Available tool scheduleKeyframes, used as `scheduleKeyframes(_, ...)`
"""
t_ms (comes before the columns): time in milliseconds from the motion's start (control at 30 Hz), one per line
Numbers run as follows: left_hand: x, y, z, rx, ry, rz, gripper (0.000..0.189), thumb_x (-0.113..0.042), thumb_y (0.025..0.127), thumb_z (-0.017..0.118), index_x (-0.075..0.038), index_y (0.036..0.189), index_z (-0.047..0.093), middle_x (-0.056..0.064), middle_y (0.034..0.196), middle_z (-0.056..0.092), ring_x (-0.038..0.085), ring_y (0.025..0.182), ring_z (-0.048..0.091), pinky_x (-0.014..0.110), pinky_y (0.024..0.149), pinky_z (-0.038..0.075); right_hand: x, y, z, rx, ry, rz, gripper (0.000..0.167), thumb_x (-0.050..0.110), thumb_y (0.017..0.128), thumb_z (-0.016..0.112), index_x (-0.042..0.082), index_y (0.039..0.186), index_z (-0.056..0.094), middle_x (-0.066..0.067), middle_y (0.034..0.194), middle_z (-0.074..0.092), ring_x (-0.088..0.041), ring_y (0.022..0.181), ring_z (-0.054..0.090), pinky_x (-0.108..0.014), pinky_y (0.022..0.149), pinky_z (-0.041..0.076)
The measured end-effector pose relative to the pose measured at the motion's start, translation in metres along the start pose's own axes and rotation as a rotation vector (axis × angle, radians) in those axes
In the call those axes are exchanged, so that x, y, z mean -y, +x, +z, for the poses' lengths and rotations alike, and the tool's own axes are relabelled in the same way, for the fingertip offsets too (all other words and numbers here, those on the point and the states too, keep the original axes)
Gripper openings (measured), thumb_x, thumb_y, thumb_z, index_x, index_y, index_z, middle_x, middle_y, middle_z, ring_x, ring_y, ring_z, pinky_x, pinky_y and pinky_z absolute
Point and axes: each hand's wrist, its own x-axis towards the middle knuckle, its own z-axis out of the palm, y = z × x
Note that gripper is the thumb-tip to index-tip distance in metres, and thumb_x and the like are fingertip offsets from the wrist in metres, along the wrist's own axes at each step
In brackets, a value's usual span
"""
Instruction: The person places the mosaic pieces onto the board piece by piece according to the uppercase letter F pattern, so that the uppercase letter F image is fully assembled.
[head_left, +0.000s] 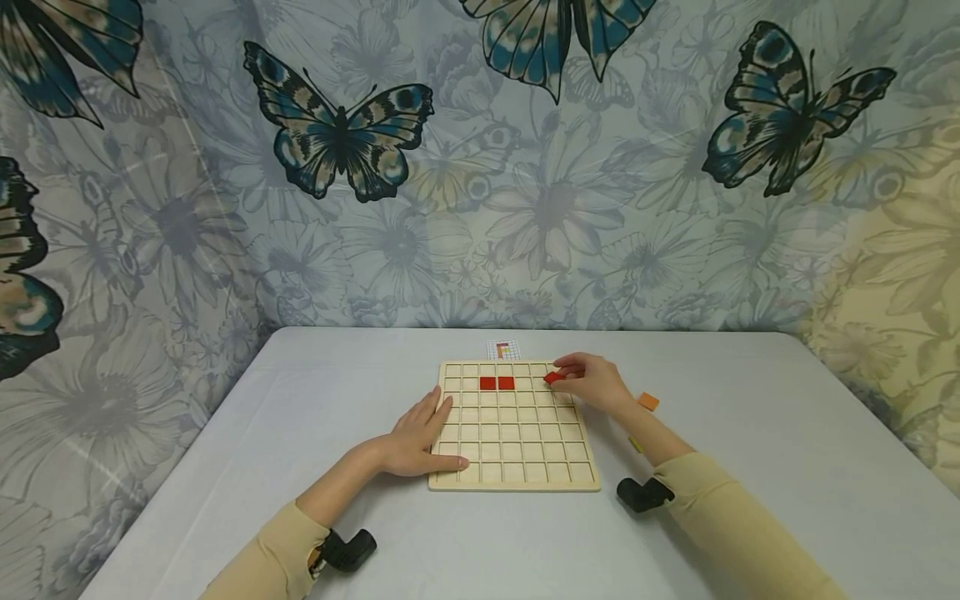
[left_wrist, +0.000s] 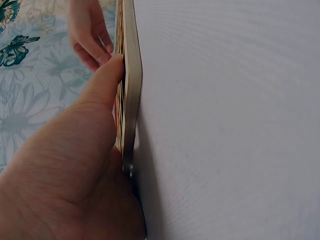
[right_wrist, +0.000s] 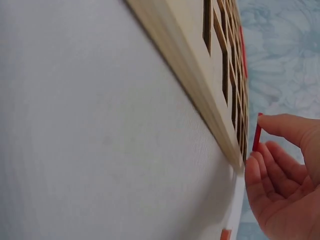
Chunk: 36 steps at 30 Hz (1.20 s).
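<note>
Head view, right hand (head_left: 594,383): grip pinches a tilted red tile (head_left: 553,377) at the grid board's (head_left: 510,452) far-right corner.
Head view, step: apparently tile placement; next move likely calls for levelling over a cell.
Head view, left hand (head_left: 412,442): fingers extended across the left edge, grasping nothing.
Left wrist view, thumb (left_wrist: 100,87): lies on the board's face.
Right wrist view, red tile: edge-on between thumb and fingertips.

My left sleeve (head_left: 270,554) and right sleeve (head_left: 738,525) are plain pale yellow, ending behind my bare hands (head_left: 408,440); at each cuff (head_left: 678,473) juts a stubby, rounded black camera (head_left: 351,552).
</note>
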Motion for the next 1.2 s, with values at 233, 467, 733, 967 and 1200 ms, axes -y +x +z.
scheduleKeyframes(233,0.001,0.000,0.000,0.001,-0.005,0.001,0.110,-0.072,0.086,0.052,-0.007,0.157,-0.001,0.012,0.160,-0.017,0.028,0.147,-0.012,0.051,0.116,0.002,0.008,0.005,0.012,0.017,-0.001,-0.034,0.038,0.017,0.086,0.075,0.003,0.120,0.066,-0.010,0.107,0.068,-0.026,0.099,0.061,-0.040,0.084,0.050)
scheduleKeyframes(467,-0.001,-0.001,-0.001,0.000,0.000,-0.001,0.109,-0.071,0.086,0.052,-0.007,0.157,-0.001,0.013,0.160,-0.017,0.028,0.147,-0.011,0.051,0.116,0.002,0.017,0.010,0.021,0.050,-0.054,-0.090,0.034,0.013,0.083,0.077,0.002,0.115,0.068,-0.009,0.101,0.068,-0.024,0.093,0.061,-0.039,0.084,0.050)
scheduleKeyframes(733,-0.004,-0.001,-0.002,-0.003,-0.003,0.000,0.110,-0.071,0.086,0.053,-0.005,0.157,0.000,0.014,0.160,-0.016,0.028,0.147,-0.010,0.050,0.116,0.002,0.018,0.013,0.026,0.074,-0.106,-0.155,0.030,0.008,0.084,0.075,0.003,0.113,0.069,-0.010,0.105,0.068,-0.026,0.096,0.061,-0.042,0.085,0.050)
scheduleKeyframes(967,-0.003,-0.001,-0.002,-0.003,-0.005,0.001,0.110,-0.070,0.086,0.053,-0.005,0.157,0.001,0.014,0.160,-0.016,0.029,0.147,-0.010,0.051,0.116,0.002,0.017,0.012,0.028,0.077,-0.097,-0.229,0.028,0.002,0.088,0.066,0.004,0.116,0.070,-0.012,0.111,0.068,-0.031,0.106,0.062,-0.045,0.089,0.049)
scheduleKeyframes(1200,-0.001,0.000,0.000,-0.010,0.000,0.003,0.110,-0.071,0.086,0.053,-0.005,0.157,0.001,0.014,0.160,-0.016,0.029,0.147,-0.010,0.051,0.116,0.003,0.018,0.009,0.029,0.077,-0.092,-0.252,0.030,0.001,0.089,0.061,0.006,0.118,0.070,-0.013,0.113,0.068,-0.033,0.110,0.061,-0.046,0.090,0.049)
